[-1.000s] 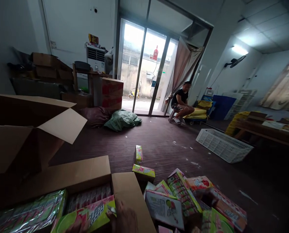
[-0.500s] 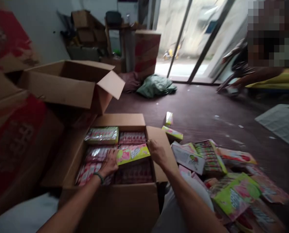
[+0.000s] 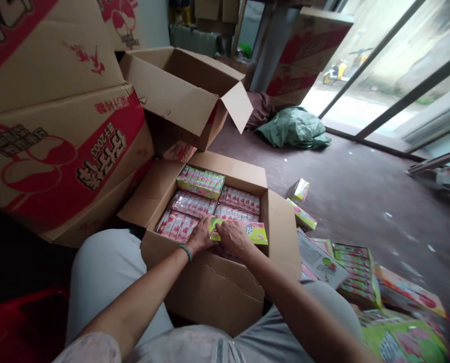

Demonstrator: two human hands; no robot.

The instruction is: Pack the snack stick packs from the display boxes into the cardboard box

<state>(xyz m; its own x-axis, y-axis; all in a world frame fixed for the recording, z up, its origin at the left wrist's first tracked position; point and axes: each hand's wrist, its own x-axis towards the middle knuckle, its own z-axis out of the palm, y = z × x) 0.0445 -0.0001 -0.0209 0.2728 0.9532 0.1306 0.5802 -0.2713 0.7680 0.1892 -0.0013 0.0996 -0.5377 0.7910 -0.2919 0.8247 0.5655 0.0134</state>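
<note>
An open cardboard carton stands between my knees, packed with rows of pink, clear-wrapped packs. One green-edged pack sits in its far left corner. A slim green-and-pink packet box lies level over the near right part of the carton. My left hand, with a beaded bracelet at the wrist, closes on the box's left end. Across its middle bends my right hand, with thumb and fingers gripping near the left end. The fingers partly hide the box.
Several loose candy boxes are heaped on the floor at right. Large printed cartons are stacked at left, and an open carton stands behind. A green bag lies near the glass doors.
The view has swung left, and the other person is mostly out of it. My right hand has moved from the slim box's right end to its left part, beside my left hand.
</note>
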